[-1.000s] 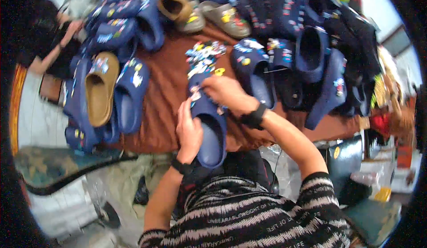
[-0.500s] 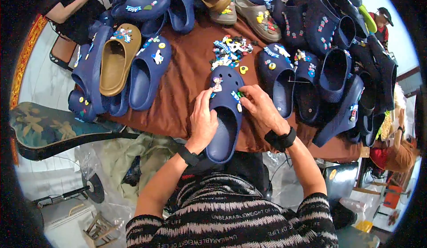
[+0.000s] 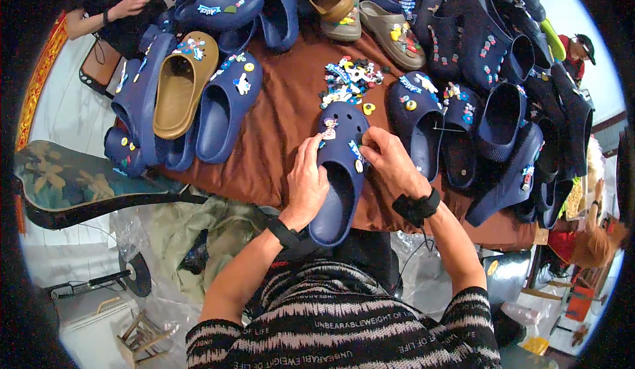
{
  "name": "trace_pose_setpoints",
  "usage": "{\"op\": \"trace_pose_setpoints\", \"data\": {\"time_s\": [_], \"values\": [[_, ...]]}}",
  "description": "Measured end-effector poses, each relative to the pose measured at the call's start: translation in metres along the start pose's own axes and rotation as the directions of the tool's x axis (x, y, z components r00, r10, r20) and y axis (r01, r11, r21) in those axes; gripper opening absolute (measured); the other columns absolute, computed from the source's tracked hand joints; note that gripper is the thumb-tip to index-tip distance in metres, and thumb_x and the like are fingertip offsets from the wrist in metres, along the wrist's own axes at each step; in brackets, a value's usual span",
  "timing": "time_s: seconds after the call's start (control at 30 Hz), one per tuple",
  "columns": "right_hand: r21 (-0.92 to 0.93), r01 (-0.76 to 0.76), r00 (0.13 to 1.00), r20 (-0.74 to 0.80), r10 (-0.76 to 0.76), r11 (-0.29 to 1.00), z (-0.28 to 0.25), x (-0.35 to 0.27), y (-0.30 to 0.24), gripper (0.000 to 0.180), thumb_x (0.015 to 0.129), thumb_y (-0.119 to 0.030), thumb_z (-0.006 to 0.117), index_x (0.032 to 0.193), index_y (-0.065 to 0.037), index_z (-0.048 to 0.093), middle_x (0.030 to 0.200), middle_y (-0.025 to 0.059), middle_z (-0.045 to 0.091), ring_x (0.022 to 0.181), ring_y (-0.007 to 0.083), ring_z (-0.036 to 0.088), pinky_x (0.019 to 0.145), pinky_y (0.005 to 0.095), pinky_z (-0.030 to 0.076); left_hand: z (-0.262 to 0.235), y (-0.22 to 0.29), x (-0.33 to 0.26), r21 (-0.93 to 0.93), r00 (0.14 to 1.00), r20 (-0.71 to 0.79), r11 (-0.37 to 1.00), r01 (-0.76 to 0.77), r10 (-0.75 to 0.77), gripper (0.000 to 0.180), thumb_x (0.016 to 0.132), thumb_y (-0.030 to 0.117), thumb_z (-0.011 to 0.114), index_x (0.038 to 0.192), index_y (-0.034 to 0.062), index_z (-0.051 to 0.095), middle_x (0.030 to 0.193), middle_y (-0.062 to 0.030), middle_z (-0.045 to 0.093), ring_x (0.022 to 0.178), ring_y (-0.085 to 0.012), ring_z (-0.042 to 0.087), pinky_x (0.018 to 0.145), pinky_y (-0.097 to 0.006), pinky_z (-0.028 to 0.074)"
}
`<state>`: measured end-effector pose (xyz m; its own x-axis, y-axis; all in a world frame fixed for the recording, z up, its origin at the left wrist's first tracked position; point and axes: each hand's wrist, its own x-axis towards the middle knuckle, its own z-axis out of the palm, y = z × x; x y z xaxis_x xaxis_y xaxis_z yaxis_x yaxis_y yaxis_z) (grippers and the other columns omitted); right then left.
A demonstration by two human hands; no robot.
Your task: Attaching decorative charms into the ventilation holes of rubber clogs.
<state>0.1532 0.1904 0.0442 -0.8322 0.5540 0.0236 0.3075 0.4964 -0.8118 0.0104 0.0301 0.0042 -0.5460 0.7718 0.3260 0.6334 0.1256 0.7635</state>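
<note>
A navy clog (image 3: 336,207) lies at the table's front edge, toe pointing away from me. My left hand (image 3: 306,185) is closed along its left side, steadying it. Over the clog's right upper side, my right hand (image 3: 391,163) has its fingertips pinched at a small green shoe charm, mostly hidden by the fingers. A figure-shaped charm (image 3: 329,129) sits on the clog's upper left, and a blue-and-white charm (image 3: 355,149) lies near the right fingertips. Several holes in the toe are bare. Just beyond the toe is a pile of loose charms (image 3: 350,81), with a yellow heart-shaped charm (image 3: 368,108) beside it.
Decorated navy clogs (image 3: 228,111) crowd the left, with a brown clog (image 3: 185,84) among them. More navy clogs (image 3: 418,121) stand close to my right hand. Grey-brown clogs (image 3: 395,35) lie at the back on the brown cloth (image 3: 281,98). Another person's hand (image 3: 131,5) shows far left.
My view has shifted slightly, so the scene sits a little differently. My right fingertips have moved a little at the clog's right side, and the green charm shows less. The left hand keeps its hold.
</note>
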Motion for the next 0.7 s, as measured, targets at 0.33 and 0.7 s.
{"op": "trace_pose_setpoints", "data": {"time_s": [0.33, 0.7], "values": [[-0.061, -0.002, 0.988, -0.152, -0.007, 0.998, 0.003, -0.008, 0.008, 0.019, 0.091, -0.016, 0.065, 0.099, 0.000, 0.058, 0.089, 0.0240, 0.065, 0.087, 0.0416, 0.066, 0.074, 0.0473, 0.051, -0.002, 0.009, 0.003, 0.055, 0.999, 0.046, 0.998, -0.024, 0.022, 0.064, 0.081, -0.009, 0.050, 0.143, 0.0052, 0.044, 0.141, -0.0219, 0.050, 0.128, -0.0417, 0.053, 0.107, -0.047, 0.045], [-0.392, 0.234, 0.971, 0.052, -0.233, 0.890, 0.004, 0.068, -0.024, 0.046, 0.091, -0.036, 0.067, 0.127, -0.008, 0.063, 0.108, 0.0217, 0.068, 0.102, 0.0406, 0.065, 0.085, 0.0497, 0.053, 0.003, 0.004, 0.001, 0.058, 0.999, 0.050, 0.998, -0.024, 0.021, 0.065, 0.082, -0.005, 0.057, 0.145, 0.0003, 0.039, 0.140, -0.0247, 0.050, 0.130, -0.0424, 0.050, 0.106, -0.048, 0.045]]}}
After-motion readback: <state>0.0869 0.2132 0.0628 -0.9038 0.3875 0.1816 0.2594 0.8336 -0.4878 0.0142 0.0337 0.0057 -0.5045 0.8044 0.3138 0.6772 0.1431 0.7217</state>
